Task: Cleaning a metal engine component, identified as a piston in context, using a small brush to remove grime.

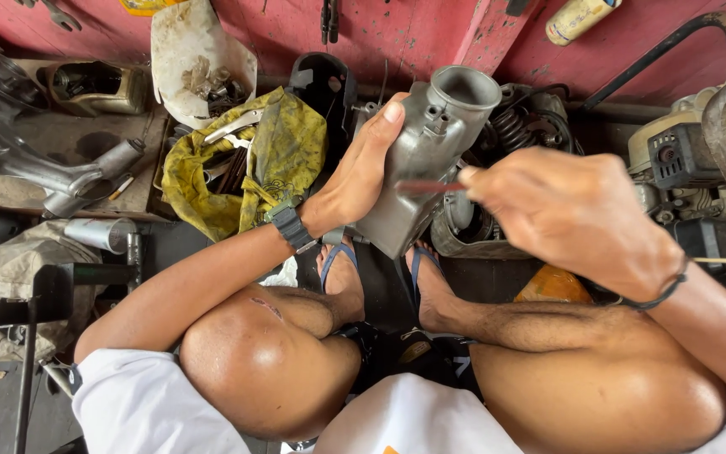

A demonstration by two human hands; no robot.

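Bare knees filled the near edge of the view, the person squatting in white shorts with feet in blue-strapped sandals (339, 267) on the dark floor.

Left hand (361, 172), a dark wristwatch (293, 225) on its wrist, gripped the grey cast-metal housing (430, 151). Palm lay against its left flank, fingers (392, 113) wrapped up toward the round open neck at the top. Housing was held tilted, above the feet and just beyond the knees, neck pointing far and right.

Right hand (569, 210) wore a dark cord bracelet (661, 294). Its fingers were closed tight on a thin reddish-brown tool (426, 187), tip laid across the front of the housing. Could not tell what kind of tool; blurred.

Left of the hands: a dirty yellow cloth (245, 164) bunched over loose tools, a spanner (233, 128) lying on it. Far left, a low wooden board (69, 134) carried curved metal parts. Beyond the cloth, a cut white plastic jug (199, 59) held small metal fittings. Behind the housing sat an engine part with a coil spring (510, 128). Right, a small engine (682, 160) with a black hose above it. Red wall (380, 29) ran across the far side.
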